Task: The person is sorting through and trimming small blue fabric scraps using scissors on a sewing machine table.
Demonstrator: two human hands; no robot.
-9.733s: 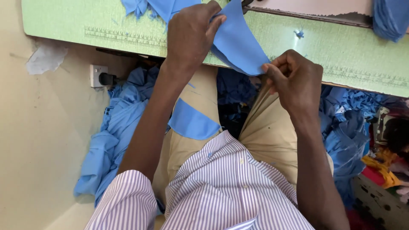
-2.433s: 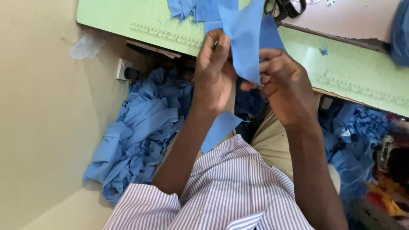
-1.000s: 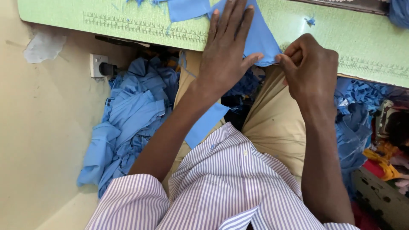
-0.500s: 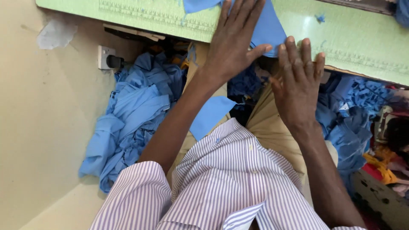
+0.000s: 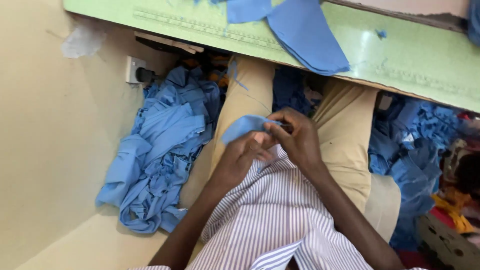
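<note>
Blue fabric piece (image 5: 243, 127) pinched by left hand (image 5: 239, 156) and right hand (image 5: 296, 141), below table edge (image 5: 320, 75)

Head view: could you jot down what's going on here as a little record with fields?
Left hand: holds a small blue piece over the lap
Right hand: pinches the same piece at its edge
Table: green top above the knees
On table: blue cut pieces, one overhanging the edge
Floor, left: blue cloth heap by the wall
Wall: socket with plug
Floor, right: more blue scraps
Clothing: striped shirt, tan trousers
</note>
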